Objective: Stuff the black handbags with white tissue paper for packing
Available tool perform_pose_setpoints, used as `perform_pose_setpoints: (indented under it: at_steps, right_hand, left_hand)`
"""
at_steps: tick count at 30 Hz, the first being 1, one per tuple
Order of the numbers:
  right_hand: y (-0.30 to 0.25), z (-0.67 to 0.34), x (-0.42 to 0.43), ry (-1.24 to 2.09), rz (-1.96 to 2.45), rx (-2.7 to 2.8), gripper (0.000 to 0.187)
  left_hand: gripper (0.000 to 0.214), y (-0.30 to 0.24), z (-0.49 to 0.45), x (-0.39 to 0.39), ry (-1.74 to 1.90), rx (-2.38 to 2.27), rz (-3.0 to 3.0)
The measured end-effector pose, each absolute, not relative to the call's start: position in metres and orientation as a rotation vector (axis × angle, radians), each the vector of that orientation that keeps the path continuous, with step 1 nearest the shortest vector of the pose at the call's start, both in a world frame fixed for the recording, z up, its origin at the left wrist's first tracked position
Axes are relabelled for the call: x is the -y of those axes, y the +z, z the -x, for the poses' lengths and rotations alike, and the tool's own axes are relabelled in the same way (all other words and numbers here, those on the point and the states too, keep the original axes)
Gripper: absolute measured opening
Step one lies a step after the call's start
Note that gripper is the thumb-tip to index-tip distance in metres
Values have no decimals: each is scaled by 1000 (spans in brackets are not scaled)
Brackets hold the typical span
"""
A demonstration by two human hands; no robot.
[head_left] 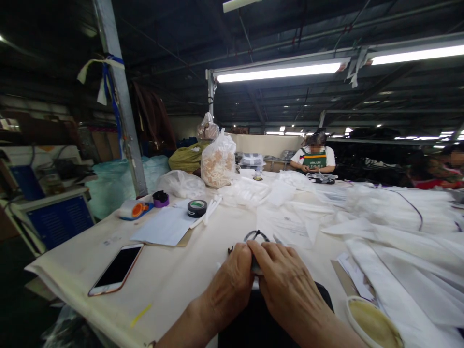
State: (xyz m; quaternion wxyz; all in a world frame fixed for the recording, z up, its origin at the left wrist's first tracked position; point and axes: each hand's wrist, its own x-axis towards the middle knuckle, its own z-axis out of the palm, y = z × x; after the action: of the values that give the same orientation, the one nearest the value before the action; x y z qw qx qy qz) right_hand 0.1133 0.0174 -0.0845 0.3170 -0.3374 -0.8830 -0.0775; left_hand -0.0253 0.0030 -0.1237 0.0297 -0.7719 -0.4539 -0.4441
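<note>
My left hand (232, 282) and my right hand (286, 282) meet at the table's near edge, fingers closed together on a small dark item (255, 263). A thin dark loop (256, 235) sticks out just beyond the fingertips. I cannot make out exactly what the item is. A dark piece of cloth (261, 324) lies under my wrists. The cream table (174, 275) carries everything.
A phone (116, 269) lies face up at the left front. Behind it are papers (165, 226), a black tape roll (196, 208) and plastic bags (218, 162). White fabric (398, 232) is piled on the right, a round dish (373, 324) at the right front. A person (314, 157) sits across the table.
</note>
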Motion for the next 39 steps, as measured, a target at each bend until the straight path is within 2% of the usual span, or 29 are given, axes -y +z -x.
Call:
perform_pose_setpoints:
  at_steps: [3, 9, 14, 21, 25, 29, 34, 39]
  right_hand:
    - [-88, -108, -19, -406, 876, 2274, 31]
    - [-112, -109, -32, -441, 793, 1985, 30]
    - [-127, -108, -47, -338, 858, 1935, 31]
    - [-96, -114, -46, 57, 971, 2155, 28]
    - [-71, -122, -42, 73, 1111, 2299, 15]
    - [-78, -120, -49, 281, 1118, 2113, 4]
    - [-95, -121, -59, 529, 1042, 2004, 12]
    - [-75, -131, -61, 704, 980, 2078, 23]
  left_hand:
    - [24, -122, 23, -3, -1377, 1363, 2356]
    - [28, -126, 14, -10, -1849, 1602, 2352]
    - [14, -123, 9, -21, -2094, 1708, 2407]
    - [8, -119, 24, -40, -1820, 1667, 2415]
    - [7, -111, 26, -49, -1672, 1591, 2520]
    - [12, -105, 18, -54, -1728, 1614, 2482]
    - [10, -103, 17, -60, -1713, 1643, 2530]
    - [12, -94, 24, -69, -1471, 1544, 2631]
